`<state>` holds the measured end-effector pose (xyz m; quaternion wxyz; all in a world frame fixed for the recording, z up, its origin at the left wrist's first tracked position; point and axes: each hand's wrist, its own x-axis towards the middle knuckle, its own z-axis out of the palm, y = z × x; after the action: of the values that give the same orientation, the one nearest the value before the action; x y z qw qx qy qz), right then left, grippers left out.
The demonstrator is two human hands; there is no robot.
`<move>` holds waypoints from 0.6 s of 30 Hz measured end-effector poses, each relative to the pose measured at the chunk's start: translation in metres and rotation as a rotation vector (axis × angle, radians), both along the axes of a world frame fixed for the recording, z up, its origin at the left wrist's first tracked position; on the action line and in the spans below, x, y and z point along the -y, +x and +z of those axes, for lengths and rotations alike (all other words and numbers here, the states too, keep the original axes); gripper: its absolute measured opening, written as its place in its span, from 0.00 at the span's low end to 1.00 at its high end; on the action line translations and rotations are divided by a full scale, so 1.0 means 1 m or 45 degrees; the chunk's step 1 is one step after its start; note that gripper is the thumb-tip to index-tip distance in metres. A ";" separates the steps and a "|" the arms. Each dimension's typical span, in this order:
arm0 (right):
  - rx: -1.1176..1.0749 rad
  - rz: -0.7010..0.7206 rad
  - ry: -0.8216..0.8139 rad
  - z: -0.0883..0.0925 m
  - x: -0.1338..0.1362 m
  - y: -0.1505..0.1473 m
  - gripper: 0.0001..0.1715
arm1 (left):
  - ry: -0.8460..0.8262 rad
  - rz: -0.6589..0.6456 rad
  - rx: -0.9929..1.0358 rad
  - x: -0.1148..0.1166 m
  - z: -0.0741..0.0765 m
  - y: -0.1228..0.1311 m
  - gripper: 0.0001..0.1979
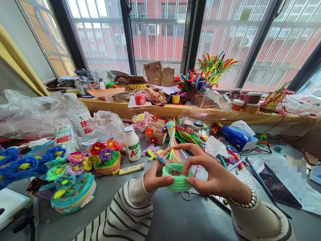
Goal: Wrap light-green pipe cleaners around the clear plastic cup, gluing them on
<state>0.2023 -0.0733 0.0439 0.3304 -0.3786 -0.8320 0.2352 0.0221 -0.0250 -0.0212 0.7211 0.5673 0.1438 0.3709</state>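
Observation:
My left hand [154,176] and my right hand [208,169] together hold a small light-green pipe-cleaner basket [177,185] above the grey table. Its wall is made of stacked rounds, and the top is open toward me. My left thumb presses the near rim; the right thumb and fingertips pinch the other side. Part of the far wall is hidden by fingers. A fuzzy blue-and-pink piece [160,158] shows by my left fingers, but I cannot tell whether it is held. Just below the basket lies the finger loop of a pair of scissors [186,195].
Pipe-cleaner flower baskets [75,197] stand at left, near a white drink bottle [132,144] and a yellow lighter [131,169]. Loose pipe cleaners [187,139] lie behind my hands. At right are a blue tissue pack [237,136] and a dark tablet-like device [278,185].

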 end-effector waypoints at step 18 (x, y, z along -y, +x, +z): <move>-0.006 -0.031 0.000 -0.002 0.000 0.003 0.20 | -0.015 -0.027 0.039 0.001 0.001 0.002 0.49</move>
<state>0.2058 -0.0728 0.0416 0.3351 -0.3880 -0.8266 0.2319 0.0236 -0.0258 -0.0203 0.7305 0.5586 0.1288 0.3711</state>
